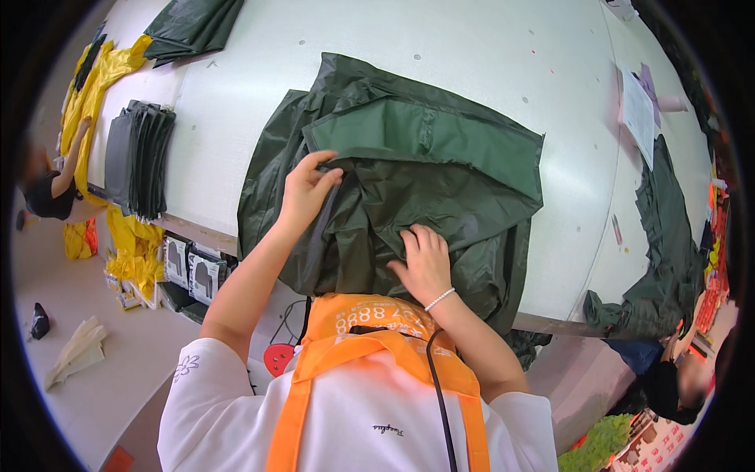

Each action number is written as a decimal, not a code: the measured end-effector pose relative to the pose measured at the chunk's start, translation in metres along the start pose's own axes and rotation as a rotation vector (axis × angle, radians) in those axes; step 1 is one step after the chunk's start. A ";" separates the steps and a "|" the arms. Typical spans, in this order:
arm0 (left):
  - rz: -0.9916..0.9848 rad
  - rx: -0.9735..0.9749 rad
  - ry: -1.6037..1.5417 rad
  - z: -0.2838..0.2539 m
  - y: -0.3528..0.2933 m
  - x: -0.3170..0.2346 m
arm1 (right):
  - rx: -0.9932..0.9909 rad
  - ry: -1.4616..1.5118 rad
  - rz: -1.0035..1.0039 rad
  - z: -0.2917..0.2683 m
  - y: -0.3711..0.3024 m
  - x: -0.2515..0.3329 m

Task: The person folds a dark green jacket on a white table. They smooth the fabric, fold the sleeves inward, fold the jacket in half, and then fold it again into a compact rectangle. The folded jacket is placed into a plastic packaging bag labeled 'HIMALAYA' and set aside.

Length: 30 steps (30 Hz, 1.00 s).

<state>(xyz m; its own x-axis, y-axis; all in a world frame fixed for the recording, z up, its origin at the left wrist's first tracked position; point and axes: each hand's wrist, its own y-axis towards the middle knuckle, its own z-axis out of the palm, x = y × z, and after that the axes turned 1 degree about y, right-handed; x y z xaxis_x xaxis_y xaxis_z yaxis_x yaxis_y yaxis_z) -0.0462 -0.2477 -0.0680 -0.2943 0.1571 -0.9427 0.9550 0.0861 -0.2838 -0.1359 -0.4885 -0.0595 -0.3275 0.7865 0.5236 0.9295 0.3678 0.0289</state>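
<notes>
A dark green garment of thin, shiny waterproof cloth [464, 197] lies crumpled on the white table in front of me. Its near edge hangs over the table's side toward my orange apron. My left hand [303, 190] pinches the top edge of an upper layer at the left, thumb against fingers. Beyond that edge shows a smoother, lighter green panel [377, 126]. Lower and to the right, my right hand [425, 263] rests on the cloth with fingers stretched out and thumb apart. A beaded bracelet circles that wrist.
A stack of folded dark pieces [140, 157] stands at the table's left edge, with folded dark green cloth [193, 30] beyond. Yellow garments [106, 75] lie by a person at far left. At right are paper sheets [637, 114], a dark green garment [664, 236] and another person.
</notes>
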 end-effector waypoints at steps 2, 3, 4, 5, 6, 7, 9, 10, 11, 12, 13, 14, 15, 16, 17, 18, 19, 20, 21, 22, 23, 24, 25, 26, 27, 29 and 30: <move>0.251 0.010 0.144 -0.010 0.015 -0.005 | -0.004 0.015 -0.048 0.003 -0.004 -0.014; 0.377 0.016 0.215 -0.016 0.024 -0.010 | -0.055 0.041 -0.079 -0.008 -0.005 -0.015; 0.380 -0.021 0.203 -0.027 0.034 -0.019 | -0.101 0.040 -0.123 -0.025 -0.003 -0.013; 0.382 -0.057 0.189 -0.039 0.045 -0.028 | -0.147 0.037 -0.165 -0.043 -0.001 -0.010; 0.355 -0.074 0.238 -0.053 0.050 -0.034 | -0.166 0.051 -0.174 -0.060 0.001 -0.003; 0.336 -0.081 0.285 -0.062 0.059 -0.039 | -0.102 0.077 -0.164 -0.061 -0.003 -0.001; 0.427 -0.093 0.421 -0.064 0.070 -0.018 | 0.020 0.126 -0.146 -0.054 -0.011 0.007; 0.441 -0.111 0.541 -0.054 0.070 -0.016 | 0.215 0.226 -0.056 -0.036 -0.017 0.004; 0.459 -0.127 0.659 -0.043 0.070 -0.012 | 0.285 0.100 -0.095 -0.007 -0.028 -0.005; 0.476 -0.208 0.779 -0.041 0.072 0.004 | 0.271 0.090 -0.122 0.006 -0.035 -0.007; 0.413 -0.261 0.728 -0.039 0.075 0.018 | 0.259 0.075 -0.142 0.011 -0.038 -0.010; 0.289 -0.287 0.583 -0.034 0.072 0.018 | 0.342 0.399 -0.082 0.003 -0.030 -0.021; 0.103 -0.384 0.315 -0.030 0.069 0.024 | 0.418 0.729 -0.028 -0.015 -0.018 -0.036; 0.031 -0.433 0.259 -0.037 0.070 0.027 | 0.368 0.972 0.293 -0.051 -0.005 -0.052; 0.000 -0.439 0.164 -0.046 0.071 0.030 | 0.060 0.797 0.323 -0.084 0.005 -0.076; -0.137 -0.417 -0.024 -0.055 0.075 0.032 | -0.229 0.631 0.315 -0.098 0.008 -0.123; -0.235 -0.418 -0.128 -0.058 0.079 0.029 | -0.461 0.792 0.521 -0.115 0.010 -0.170; -0.334 -0.399 -0.180 -0.062 0.088 0.023 | -0.685 0.561 0.564 -0.130 0.004 -0.238; -0.423 -0.384 -0.244 -0.065 0.095 0.018 | -0.746 0.191 0.618 -0.146 -0.017 -0.308; -0.448 -0.367 -0.201 -0.063 0.102 0.017 | -0.732 0.003 0.802 -0.157 -0.029 -0.353; -0.475 -0.361 -0.157 -0.064 0.112 0.014 | -0.631 -0.192 0.898 -0.160 -0.057 -0.413; -0.500 -0.373 -0.108 -0.072 0.124 0.011 | -0.521 -0.387 0.990 -0.163 -0.090 -0.471; -0.430 -0.353 -0.211 -0.084 0.128 0.022 | -0.303 -0.397 1.039 -0.167 -0.095 -0.495; -0.448 -0.326 -0.234 -0.073 0.148 0.021 | -0.187 -0.604 1.014 -0.178 -0.155 -0.552; -0.441 -0.280 -0.275 -0.042 0.172 0.008 | -0.077 -0.843 1.010 -0.208 -0.231 -0.587; -0.295 -0.342 -0.190 -0.044 0.145 -0.015 | -0.247 -0.771 0.974 -0.181 -0.198 -0.593; -0.265 -0.432 -0.049 -0.049 0.115 -0.028 | -0.181 -0.637 1.039 -0.164 -0.107 -0.527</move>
<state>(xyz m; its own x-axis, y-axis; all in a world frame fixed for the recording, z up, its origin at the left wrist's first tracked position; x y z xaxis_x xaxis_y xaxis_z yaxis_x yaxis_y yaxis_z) 0.0704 -0.1943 -0.0662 -0.5124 0.0295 -0.8582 0.7423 0.5177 -0.4254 -0.0348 -1.0241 -0.1991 0.6044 0.7845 -0.1388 0.7913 -0.6113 -0.0097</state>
